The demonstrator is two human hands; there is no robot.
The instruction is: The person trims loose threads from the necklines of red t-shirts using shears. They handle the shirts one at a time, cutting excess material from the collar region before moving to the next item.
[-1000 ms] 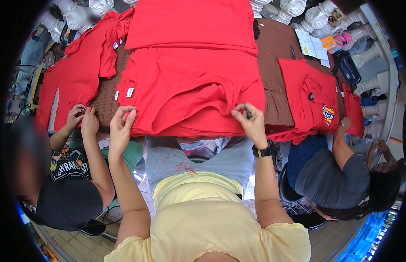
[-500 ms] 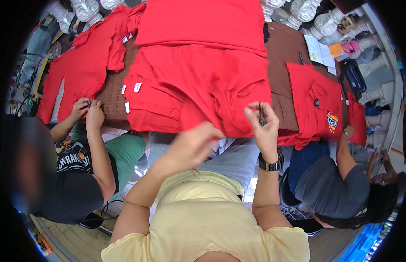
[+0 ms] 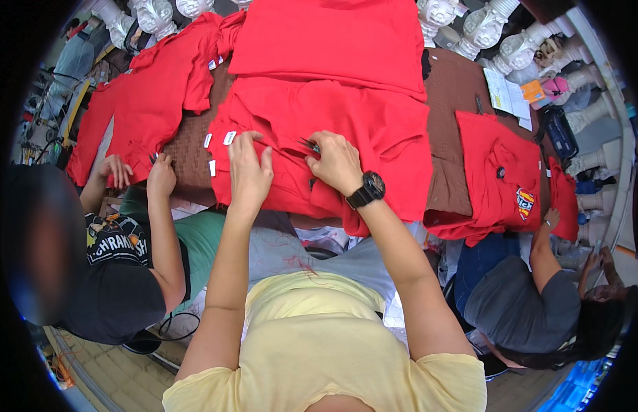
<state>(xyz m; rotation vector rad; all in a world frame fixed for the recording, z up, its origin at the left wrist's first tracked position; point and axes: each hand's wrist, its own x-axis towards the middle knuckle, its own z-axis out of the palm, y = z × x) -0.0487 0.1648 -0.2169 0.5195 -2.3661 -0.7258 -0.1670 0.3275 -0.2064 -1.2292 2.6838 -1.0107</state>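
Observation:
My left hand rests above a rumpled red shirt on the table in front of me. Its thumb and fingers are apart, and I see nothing in it. Beside its fingertips are small white labels at the shirt's left side. In my right hand is a small dark pair of thread snips, its tips pointing left over the middle of the shirt. The fingers curl around it, hiding most of it. Loose red threads lie across my lap.
A larger stack of folded red cloth lies behind the shirt on the brown-covered table. Co-workers sit on both sides, handling red shirts. Papers, a dark pouch and white mannequin heads stand toward the back right.
Both hands have moved forward from the table's near edge onto the shirt. My left hand has gone left toward the labels and spread. My right hand has moved left, still holding the snips.

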